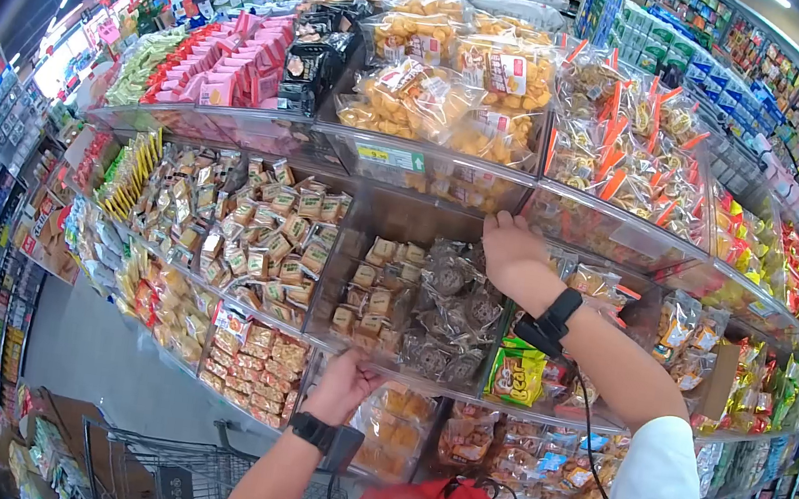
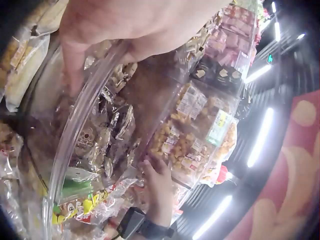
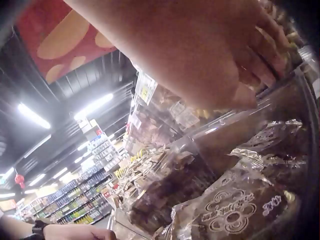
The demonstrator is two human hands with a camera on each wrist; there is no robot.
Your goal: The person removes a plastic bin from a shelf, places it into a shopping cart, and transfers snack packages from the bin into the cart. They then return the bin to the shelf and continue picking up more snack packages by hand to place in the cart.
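Observation:
My left hand (image 1: 341, 390) grips the rim of a clear plastic front panel (image 2: 80, 125), thumb and fingers on either side of it. Behind that panel, dark round snacks in clear wrappers (image 1: 453, 302) fill a bin compartment beside small tan wrapped snacks (image 1: 376, 292). My right hand (image 1: 517, 257) is at the back of the compartment, its fingers curled over the clear back rim (image 3: 215, 122). In the right wrist view, a brown printed snack pack (image 3: 235, 212) lies below this hand. The right fingertips are partly hidden in the head view.
Yellow-green snack bags (image 1: 516, 374) lie in the compartment to the right. Bags of yellow snacks (image 1: 420, 96) fill the upper tier behind a price label (image 1: 391, 158). A lower tier holds peanut-like snacks (image 1: 253, 367). A shopping cart (image 1: 208, 477) stands at front left.

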